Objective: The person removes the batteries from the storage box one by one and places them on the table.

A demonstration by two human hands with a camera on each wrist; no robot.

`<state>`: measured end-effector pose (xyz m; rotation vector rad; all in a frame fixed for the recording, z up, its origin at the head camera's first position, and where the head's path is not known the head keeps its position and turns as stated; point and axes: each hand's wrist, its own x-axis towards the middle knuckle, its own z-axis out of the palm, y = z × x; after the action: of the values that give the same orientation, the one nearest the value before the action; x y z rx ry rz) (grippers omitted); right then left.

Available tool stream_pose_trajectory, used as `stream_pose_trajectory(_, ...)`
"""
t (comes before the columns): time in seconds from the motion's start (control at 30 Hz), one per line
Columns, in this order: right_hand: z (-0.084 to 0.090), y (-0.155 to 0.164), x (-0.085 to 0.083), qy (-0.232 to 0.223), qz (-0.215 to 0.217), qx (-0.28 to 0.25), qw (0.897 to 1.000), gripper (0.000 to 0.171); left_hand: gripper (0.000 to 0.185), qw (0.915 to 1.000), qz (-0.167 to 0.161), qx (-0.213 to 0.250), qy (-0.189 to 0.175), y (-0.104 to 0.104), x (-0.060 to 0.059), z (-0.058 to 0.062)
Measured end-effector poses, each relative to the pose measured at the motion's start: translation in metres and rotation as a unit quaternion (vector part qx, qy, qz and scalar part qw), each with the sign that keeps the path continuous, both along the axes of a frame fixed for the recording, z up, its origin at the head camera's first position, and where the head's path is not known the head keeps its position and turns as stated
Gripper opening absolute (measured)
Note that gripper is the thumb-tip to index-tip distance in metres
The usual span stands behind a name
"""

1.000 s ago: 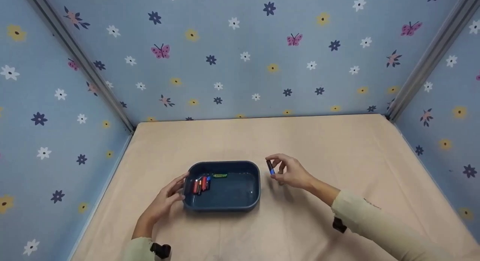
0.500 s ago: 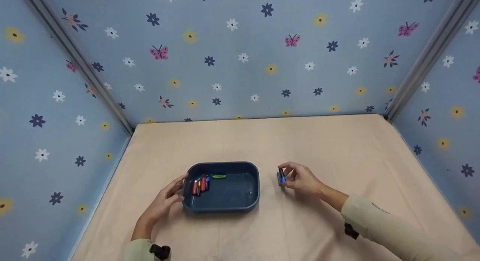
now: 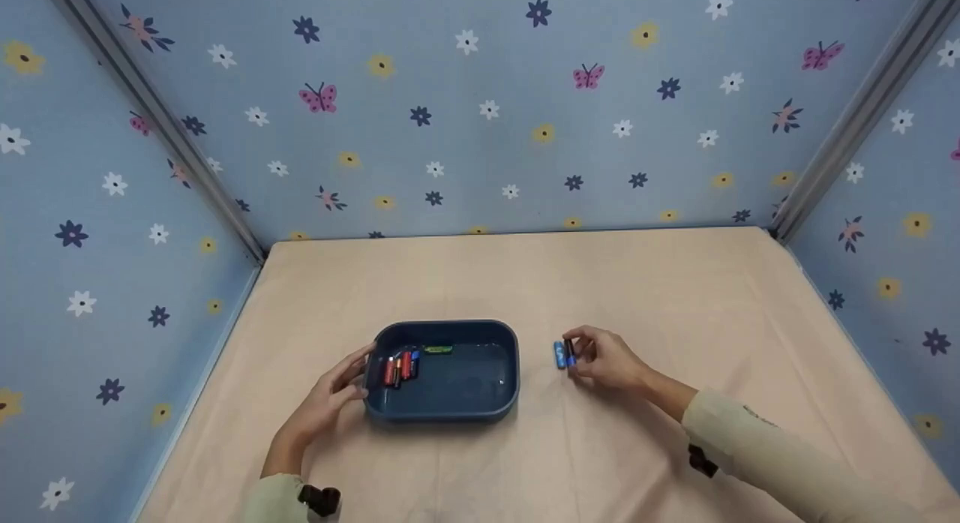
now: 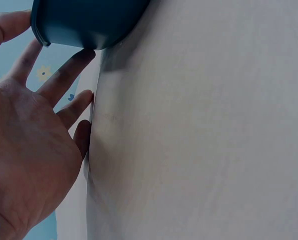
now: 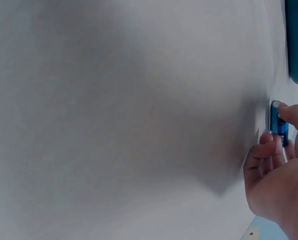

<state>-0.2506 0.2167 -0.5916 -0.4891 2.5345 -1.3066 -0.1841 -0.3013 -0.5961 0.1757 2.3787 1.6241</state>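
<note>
A dark blue rectangular tray (image 3: 461,392) stands on the cloth-covered table. My left hand (image 3: 319,407) rests against its left end. In the left wrist view the fingers are spread and fairly straight, and the thumb touches the tray wall (image 4: 84,25). To the right of the tray, my right hand (image 3: 611,362) pinches a black-and-blue battery (image 3: 569,350) between thumb and fingers, low at the table. Close on its left lies a light blue battery (image 3: 559,355). The right wrist view shows both batteries close together, partly covered by the fingertips.
Inside the tray, several red, black and blue batteries (image 3: 397,371) lie side by side near the left end. A green battery (image 3: 439,350) lies by the far wall. Flower-patterned panels (image 3: 495,133) enclose the table at the back and sides.
My right hand has moved right and down from beside the tray with the black-and-blue battery, to next to the light blue one. The left hand has stayed at the tray.
</note>
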Motion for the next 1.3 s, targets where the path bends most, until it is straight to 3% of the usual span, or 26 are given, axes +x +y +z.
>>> stream_pose_trajectory(0.43,0.0011,-0.0023,-0.0013,-0.017,-0.006,0.009,1.0,0.055,0.075,1.0,-0.005,0.001,-0.003,-0.0001,-0.0009,-0.0005)
stream_pose_trajectory(0.67,-0.0008,-0.0035,-0.0031,0.003,0.009,0.024,1.0,0.054,0.075,0.9999,0.0,0.007,-0.007,0.0008,-0.0005,-0.0004)
stream_pose_trajectory(1.3,-0.0035,-0.0048,-0.0045,-0.007,-0.004,0.023,1.0,0.061,0.076,0.9999,0.005,0.003,-0.015,0.0004,-0.0006,0.0013)
